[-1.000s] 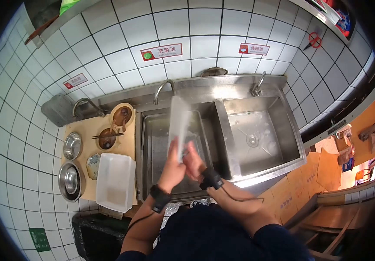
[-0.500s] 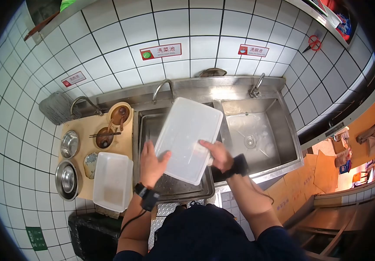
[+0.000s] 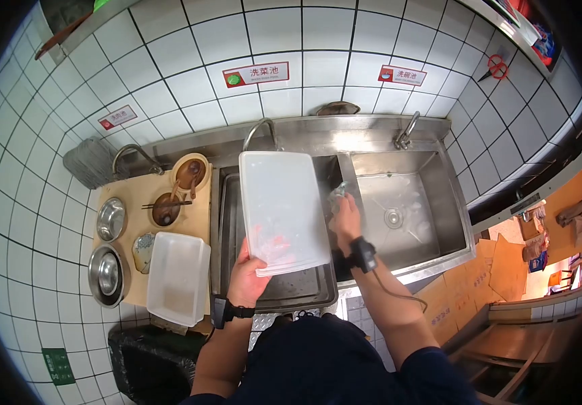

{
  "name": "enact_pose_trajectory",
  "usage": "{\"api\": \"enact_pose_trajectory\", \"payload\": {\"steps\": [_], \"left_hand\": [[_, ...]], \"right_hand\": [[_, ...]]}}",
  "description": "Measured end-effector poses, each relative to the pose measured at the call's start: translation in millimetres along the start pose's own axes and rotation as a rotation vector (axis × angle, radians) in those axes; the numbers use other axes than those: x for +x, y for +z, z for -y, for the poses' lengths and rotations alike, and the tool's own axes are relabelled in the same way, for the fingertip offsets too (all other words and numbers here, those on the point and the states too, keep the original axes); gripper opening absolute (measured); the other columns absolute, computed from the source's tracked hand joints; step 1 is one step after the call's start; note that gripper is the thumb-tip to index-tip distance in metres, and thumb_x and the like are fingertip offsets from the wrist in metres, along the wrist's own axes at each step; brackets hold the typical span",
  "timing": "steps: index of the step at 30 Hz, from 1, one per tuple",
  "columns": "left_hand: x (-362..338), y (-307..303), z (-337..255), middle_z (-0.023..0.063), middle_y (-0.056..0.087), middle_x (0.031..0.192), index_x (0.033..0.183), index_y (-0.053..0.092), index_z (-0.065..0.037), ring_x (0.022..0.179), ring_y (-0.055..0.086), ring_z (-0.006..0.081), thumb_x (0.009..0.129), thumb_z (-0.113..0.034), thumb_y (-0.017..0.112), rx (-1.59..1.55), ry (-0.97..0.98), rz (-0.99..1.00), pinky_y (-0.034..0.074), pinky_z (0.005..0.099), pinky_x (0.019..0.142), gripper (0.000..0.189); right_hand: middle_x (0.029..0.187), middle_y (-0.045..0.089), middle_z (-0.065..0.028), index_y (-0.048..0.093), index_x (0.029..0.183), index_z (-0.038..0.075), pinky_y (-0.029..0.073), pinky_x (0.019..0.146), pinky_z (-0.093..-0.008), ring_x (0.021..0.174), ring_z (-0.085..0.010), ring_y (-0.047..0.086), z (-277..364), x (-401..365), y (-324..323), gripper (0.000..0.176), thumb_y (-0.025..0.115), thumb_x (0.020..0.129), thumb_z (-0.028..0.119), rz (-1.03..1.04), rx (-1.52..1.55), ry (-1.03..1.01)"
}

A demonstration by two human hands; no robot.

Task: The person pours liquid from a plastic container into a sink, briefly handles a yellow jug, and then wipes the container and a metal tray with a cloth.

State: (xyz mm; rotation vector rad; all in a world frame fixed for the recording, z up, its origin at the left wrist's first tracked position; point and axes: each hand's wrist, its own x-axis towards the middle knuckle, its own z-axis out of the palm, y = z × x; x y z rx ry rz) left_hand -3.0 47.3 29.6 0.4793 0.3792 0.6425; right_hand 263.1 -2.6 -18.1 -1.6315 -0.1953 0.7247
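Note:
A translucent white plastic lid (image 3: 284, 202) is tilted over the middle sink. My left hand (image 3: 247, 278) grips its lower left corner, thumb on top, and the fingers show faintly through the plastic. My right hand (image 3: 346, 219) is off the lid, just to its right, above the divider between the two sinks. Its fingers are closed around a small, shiny greyish crumpled thing (image 3: 339, 192), whose kind I cannot make out. Beneath the lid a dark metal tray (image 3: 291, 291) sits in the middle sink.
On the wooden board (image 3: 139, 196) at left stand a white plastic container (image 3: 177, 283), metal bowls (image 3: 111, 219), a patterned dish (image 3: 143, 252) and brown bowls (image 3: 166, 210) with chopsticks. A steel sink (image 3: 399, 236) with a drain is at right. Taps (image 3: 262, 131) line the back.
My right hand has let go of the lid's right edge and moved up and right. My left hand has taken hold of the lid's lower left corner, and the lid has turned more upright.

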Motion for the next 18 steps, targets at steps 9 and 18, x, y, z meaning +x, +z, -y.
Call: {"api": "enact_pose_trajectory", "payload": {"steps": [9, 18], "left_hand": [[6, 6, 42, 0.0125, 0.05, 0.149, 0.159, 0.034, -0.01, 0.14, 0.048, 0.0289, 0.065, 0.015, 0.042, 0.139, -0.059, 0.034, 0.039, 0.0432, 0.117, 0.098], [-2, -19, 31, 0.0107, 0.043, 0.156, 0.164, 0.023, -0.015, 0.145, 0.044, 0.0287, 0.066, 0.01, 0.044, 0.139, -0.198, 0.086, 0.035, 0.0457, 0.12, 0.103]], "right_hand": [[0.159, 0.036, -0.0293, 0.037, 0.154, -0.003, 0.022, 0.127, -0.0407, 0.152, -0.0414, 0.03, -7, -33, 64, 0.068, 0.046, 0.087, -0.005, 0.447, -0.448, -0.744], [0.165, 0.028, -0.0256, 0.034, 0.157, 0.0, 0.022, 0.128, -0.0462, 0.155, -0.0413, 0.023, -28, -44, 66, 0.085, 0.051, 0.076, -0.017, 0.866, -0.508, -1.163]]}}
